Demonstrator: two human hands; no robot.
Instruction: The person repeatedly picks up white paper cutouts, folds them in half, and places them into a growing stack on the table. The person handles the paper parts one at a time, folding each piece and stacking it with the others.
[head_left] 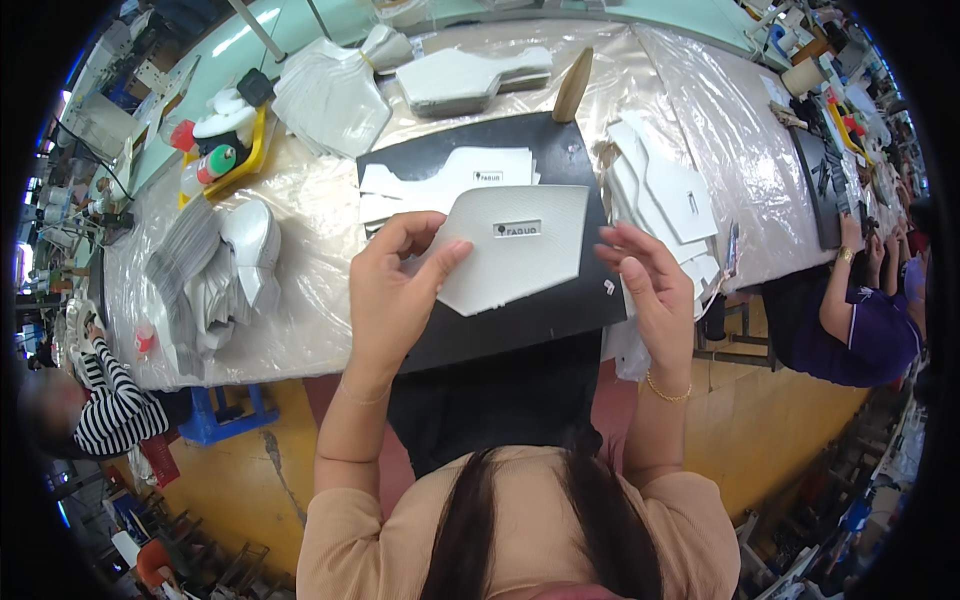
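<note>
A white cut panel with a small printed label is raised over a black work board. My left hand pinches its left edge, thumb on the front and fingers behind. To the right of the panel, my right hand is held apart from it, fingers loosely bent and spread, with nothing in them. Behind the panel, more white cut pieces lie on the board, the front one bearing a similar label. Beside my right hand is a stack of white pieces.
Bundled pieces and another stack lie at the back. Curved piece stacks and a yellow tray with bottles stand left. A wooden tool rises at the board's far edge. People work on both sides.
</note>
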